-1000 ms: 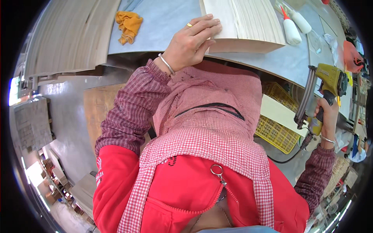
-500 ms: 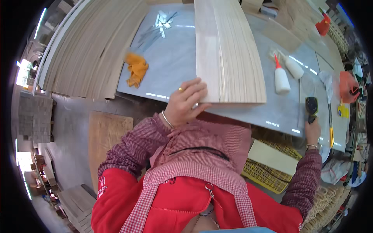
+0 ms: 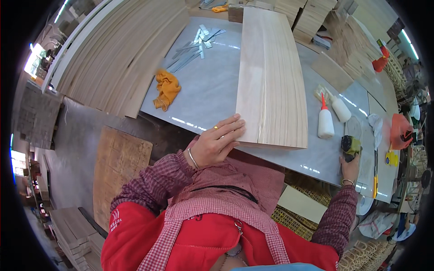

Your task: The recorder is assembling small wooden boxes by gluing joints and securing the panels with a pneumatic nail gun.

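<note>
A long, pale wooden board lies lengthwise on the grey table, its near end at the front edge. My left hand grips the board's near left corner, fingers lying on top and thumb by the front edge. At the right, my right hand is closed around a black and yellow-green hand tool low over the table; its exact kind is unclear. Left of that tool stands a white glue bottle with a red nozzle, and a second white bottle lies tilted behind it.
A tall row of wooden boards fills the left side. An orange cloth and several metal strips lie on the grey table. Wood stacks stand at the back; a yellow crate sits below the front edge.
The view has shifted, so the table sits lower in the picture and more of its back shows. My right hand and the tool have come slightly closer to the glue bottle. My left hand stays on the board's corner.
</note>
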A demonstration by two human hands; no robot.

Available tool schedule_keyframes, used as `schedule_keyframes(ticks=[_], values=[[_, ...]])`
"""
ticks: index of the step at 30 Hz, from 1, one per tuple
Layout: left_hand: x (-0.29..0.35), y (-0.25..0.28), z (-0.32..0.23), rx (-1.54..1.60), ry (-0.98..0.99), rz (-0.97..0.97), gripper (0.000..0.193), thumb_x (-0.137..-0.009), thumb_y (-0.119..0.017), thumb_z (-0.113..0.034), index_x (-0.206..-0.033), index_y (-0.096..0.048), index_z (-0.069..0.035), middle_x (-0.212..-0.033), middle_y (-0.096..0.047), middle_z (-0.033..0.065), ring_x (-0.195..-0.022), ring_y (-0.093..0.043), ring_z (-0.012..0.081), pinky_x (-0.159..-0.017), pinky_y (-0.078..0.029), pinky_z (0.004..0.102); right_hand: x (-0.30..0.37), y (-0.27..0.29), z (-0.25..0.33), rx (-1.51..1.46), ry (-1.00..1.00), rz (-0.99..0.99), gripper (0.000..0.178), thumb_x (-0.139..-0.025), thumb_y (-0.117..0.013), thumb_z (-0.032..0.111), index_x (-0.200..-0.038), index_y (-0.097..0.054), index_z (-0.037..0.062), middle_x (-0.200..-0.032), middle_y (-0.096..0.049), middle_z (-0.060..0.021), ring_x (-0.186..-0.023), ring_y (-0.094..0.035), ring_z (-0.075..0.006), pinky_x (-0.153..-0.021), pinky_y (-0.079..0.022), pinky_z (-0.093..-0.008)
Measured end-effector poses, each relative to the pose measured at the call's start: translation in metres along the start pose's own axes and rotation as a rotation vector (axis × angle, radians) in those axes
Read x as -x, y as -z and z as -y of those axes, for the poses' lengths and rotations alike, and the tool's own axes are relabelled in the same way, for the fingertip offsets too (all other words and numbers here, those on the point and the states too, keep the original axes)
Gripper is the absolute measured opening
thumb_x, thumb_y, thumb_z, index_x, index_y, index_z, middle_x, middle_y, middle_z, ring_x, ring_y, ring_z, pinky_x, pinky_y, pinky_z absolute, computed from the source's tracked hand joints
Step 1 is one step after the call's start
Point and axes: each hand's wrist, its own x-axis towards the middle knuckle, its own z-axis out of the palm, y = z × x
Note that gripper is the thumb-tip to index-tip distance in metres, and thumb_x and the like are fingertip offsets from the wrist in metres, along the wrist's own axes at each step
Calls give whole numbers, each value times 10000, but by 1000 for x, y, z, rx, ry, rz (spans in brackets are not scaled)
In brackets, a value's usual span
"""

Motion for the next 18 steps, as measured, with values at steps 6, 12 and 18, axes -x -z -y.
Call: schedule_keyframes(ticks=[6,12,18], values=[[4,-1,2,11,29,10,409,-792,-573,63,-1198,-571,16,-1306,-537,162,-1278,-472,337,-1023,-451,379,5,-16,-19,51,82,-20,626,-808,-621,307,-1348,-404,74,-1017,-640,-228,-894,-626,-402,-777,-494,-452],[9,-12,19,25,-4,-46,456,-802,-573,43,-1245,-579,-63,-1332,-541,81,-1285,-476,277,-1003,-463,325,50,16,37,28,391,-279,431,-847,-595,222,-1240,-543,52,-1068,-648,-142,-952,-604,-334,-823,-490,-392],[24,-25,-4,411,509,-201,330,-825,-618,-16,-1153,-617,-47,-1182,-610,99,-1057,-595,205,-875,-502,276,144,39,139,-843,318,201,328,-890,-630,216,-1151,-622,19,-1075,-665,-96,-950,-615,-182,-847,-483,-289]])
